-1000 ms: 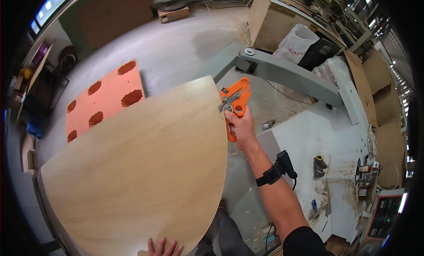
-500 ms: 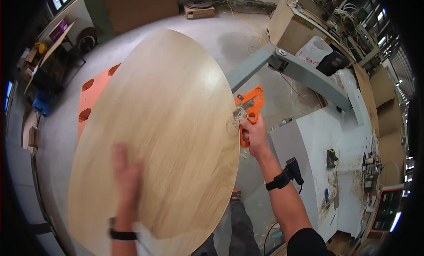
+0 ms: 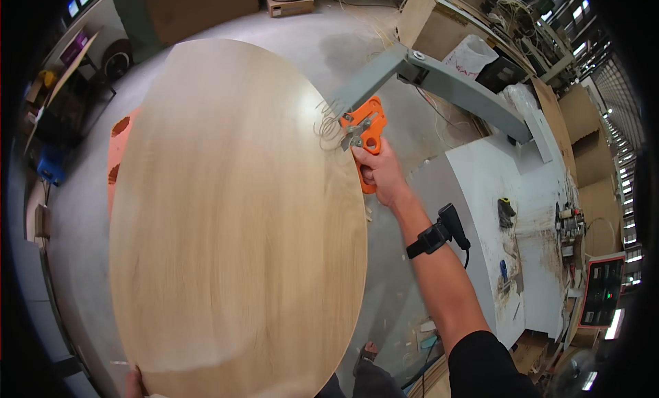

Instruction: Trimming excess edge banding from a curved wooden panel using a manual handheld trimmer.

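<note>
head view: the right grip [image 3: 379, 173] is wrapped tight round the handle of an orange tool [image 3: 365, 135], whose metal head sits just above the knuckles and meets the right edge of a big oval board [image 3: 233, 219]. thin curls of shaving [image 3: 329, 120] hang at that edge, just left of the tool. the board spreads wide to the left and below this grip, pale wood with the grain running lengthwise. the left grip [image 3: 134, 383] shows only as fingertips at the board's bottom edge, touching it from beneath; whether it is spread or pressed together cannot be told. a black wristband [image 3: 434, 237] sits on the right forearm below the grip. above and right of the grip a grey metal arm [image 3: 453, 85] slants over the floor, and to the right stands a white worktop [image 3: 522, 212] with small items on it.
</note>
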Motion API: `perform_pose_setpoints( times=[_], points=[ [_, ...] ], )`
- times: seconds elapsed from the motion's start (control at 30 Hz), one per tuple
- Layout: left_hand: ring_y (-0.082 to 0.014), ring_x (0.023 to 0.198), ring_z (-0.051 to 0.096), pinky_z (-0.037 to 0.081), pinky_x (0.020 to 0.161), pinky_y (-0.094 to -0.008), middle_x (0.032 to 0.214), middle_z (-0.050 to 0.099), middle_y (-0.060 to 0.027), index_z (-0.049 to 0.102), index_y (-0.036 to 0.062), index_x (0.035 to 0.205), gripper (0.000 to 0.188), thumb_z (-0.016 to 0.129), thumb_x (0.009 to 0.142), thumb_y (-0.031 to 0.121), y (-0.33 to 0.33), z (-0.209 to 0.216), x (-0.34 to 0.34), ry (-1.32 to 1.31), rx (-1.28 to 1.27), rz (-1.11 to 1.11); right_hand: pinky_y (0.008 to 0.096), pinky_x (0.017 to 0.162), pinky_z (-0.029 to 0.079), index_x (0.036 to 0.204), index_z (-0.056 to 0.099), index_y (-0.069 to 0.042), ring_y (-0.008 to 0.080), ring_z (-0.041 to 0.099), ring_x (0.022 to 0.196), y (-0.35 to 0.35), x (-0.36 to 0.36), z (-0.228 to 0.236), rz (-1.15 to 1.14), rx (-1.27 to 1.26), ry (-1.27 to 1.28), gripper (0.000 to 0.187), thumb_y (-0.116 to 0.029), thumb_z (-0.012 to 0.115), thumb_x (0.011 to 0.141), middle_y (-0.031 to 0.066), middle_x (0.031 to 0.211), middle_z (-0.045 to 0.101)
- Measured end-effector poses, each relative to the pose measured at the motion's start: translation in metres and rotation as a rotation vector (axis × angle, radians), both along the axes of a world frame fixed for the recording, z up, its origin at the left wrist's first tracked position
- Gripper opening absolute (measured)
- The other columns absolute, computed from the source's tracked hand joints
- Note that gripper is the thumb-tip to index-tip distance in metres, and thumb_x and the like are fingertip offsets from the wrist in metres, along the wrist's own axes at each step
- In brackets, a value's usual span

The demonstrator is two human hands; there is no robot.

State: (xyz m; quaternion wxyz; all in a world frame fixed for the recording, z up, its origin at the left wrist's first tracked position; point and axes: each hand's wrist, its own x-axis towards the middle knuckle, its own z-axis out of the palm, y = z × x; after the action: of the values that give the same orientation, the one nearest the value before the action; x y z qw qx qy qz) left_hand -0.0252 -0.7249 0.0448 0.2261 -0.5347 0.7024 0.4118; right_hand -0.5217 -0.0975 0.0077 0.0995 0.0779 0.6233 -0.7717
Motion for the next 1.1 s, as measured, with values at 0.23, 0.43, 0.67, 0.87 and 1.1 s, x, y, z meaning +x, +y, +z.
perform_pose_setpoints(
  times=[0.23,0.43,0.67,0.87,1.1],
  points=[
    [-0.0309,0.137,0.040,0.036,0.112,-0.0433,0.149,0.041,-0.0187,0.033,-0.0004,0.148,0.079,0.046,0.097,0.059,0.150,-0.010,0.062,0.159,0.363,0.285,0.0206,0.041,0.026,0.105,0.044,-0.010,0.0023,0.035,0.048,0.026,0.103,0.003,-0.032,-0.023,-0.039,0.026,-0.013,0.066,0.091,-0.0020,0.079,0.051],
    [-0.0291,0.138,0.039,0.034,0.113,-0.0473,0.152,0.040,-0.0108,0.032,0.0136,0.151,0.074,0.041,0.097,0.063,0.319,-0.023,0.075,0.479,0.824,0.351,0.0212,0.042,0.029,0.110,0.043,-0.007,0.0024,0.041,0.053,0.061,0.185,-0.002,-0.065,-0.053,-0.044,0.031,-0.011,0.067,0.090,0.0004,0.083,0.055],
    [-0.0294,0.139,0.036,0.032,0.114,-0.0485,0.153,0.037,-0.0066,0.032,0.0168,0.150,0.075,0.032,0.096,0.069,0.496,-0.023,0.010,0.555,1.141,0.550,0.0209,0.047,0.033,0.111,0.045,-0.006,0.0027,0.041,0.055,0.126,0.271,0.003,-0.104,-0.045,-0.054,0.031,-0.012,0.066,0.089,-0.0003,0.083,0.056],
    [-0.0272,0.138,0.038,0.033,0.113,-0.0467,0.151,0.039,-0.0054,0.035,0.0163,0.148,0.070,0.031,0.099,0.065,0.595,-0.008,-0.062,0.558,1.194,0.599,0.0218,0.049,0.036,0.114,0.047,-0.006,0.0041,0.045,0.058,0.189,0.352,0.012,-0.236,0.062,-0.151,0.034,-0.012,0.067,0.088,-0.0003,0.085,0.058],
    [-0.0255,0.129,0.048,0.038,0.111,-0.0442,0.142,0.049,-0.0054,0.043,0.0133,0.141,0.059,0.046,0.099,0.054,0.647,-0.009,-0.132,0.651,1.148,0.653,0.0202,0.056,0.041,0.127,0.043,-0.003,0.0036,0.052,0.071,0.197,0.510,0.011,-0.333,0.085,-0.137,0.044,-0.004,0.065,0.088,0.0030,0.098,0.059]
  ],
)
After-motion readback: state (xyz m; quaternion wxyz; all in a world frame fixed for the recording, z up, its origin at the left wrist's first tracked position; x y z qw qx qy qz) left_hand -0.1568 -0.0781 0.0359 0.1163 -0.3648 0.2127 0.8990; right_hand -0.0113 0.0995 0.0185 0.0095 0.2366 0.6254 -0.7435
